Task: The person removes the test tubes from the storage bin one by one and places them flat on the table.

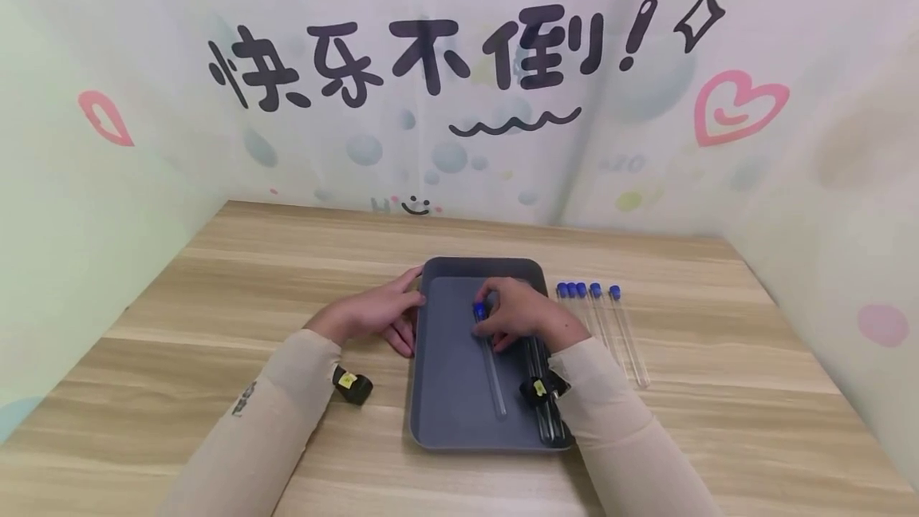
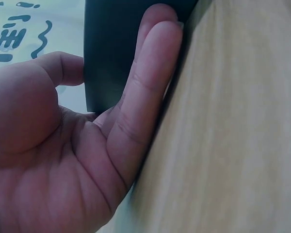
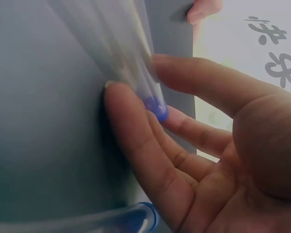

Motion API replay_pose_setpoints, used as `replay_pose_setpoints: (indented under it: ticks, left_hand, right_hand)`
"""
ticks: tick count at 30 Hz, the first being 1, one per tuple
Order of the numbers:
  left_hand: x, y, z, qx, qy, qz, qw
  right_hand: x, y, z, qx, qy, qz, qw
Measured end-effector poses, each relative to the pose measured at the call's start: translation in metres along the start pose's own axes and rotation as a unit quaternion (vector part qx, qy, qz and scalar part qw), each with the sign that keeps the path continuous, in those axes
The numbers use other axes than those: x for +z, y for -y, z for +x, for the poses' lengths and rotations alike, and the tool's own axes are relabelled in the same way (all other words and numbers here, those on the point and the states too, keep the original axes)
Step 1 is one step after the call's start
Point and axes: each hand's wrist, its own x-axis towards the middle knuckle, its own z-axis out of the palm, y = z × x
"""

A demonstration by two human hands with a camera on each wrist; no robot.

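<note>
A clear test tube with a blue cap (image 1: 479, 311) slants over the floor of a grey tray (image 1: 452, 389). My right hand (image 1: 518, 311) pinches this tube near its capped end, thumb and fingers on either side of it in the right wrist view. My left hand (image 1: 376, 316) grips the tray's left wall. In the left wrist view, its long fingers (image 2: 143, 87) lie along the outer side and the thumb tip passes behind the tray edge. More clear tubes (image 1: 551, 421) lie along the tray's right side, partly hidden by the right wrist.
Several blue-capped test tubes (image 1: 632, 341) lie on the wooden table (image 1: 725, 389) just right of the tray. A black wrist camera (image 1: 353, 386) hangs below the left sleeve. Behind the table hangs a printed cloth (image 1: 445, 158).
</note>
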Motion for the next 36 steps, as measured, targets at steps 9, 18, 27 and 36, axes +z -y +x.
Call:
replay_pose_setpoints:
  ticks: [9,18,27,36]
  left_hand:
    - [-0.0026,-0.0028,-0.0005,0.003,-0.002,0.010,0.9999]
    - [-0.0024,-0.0023,-0.0005,0.004,0.001,0.008,1.0000]
    - [-0.0015,-0.0038,-0.0001,0.005,0.001,0.008,1.0000]
    - [-0.0007,-0.0021,-0.0008,0.003,0.004,0.008,1.0000]
  right_hand:
    - [-0.0012,0.0034,0.0006,-0.003,-0.006,0.006,1.0000]
    - [-0.0022,0.0007,0.0010,-0.010,-0.019,0.040,0.9990]
    - [-0.0037,0.0015,0.0014,-0.026,-0.043,0.095,0.9942]
    - [-0.0043,0.0040,0.0005,-0.038,-0.075,0.142,0.9863]
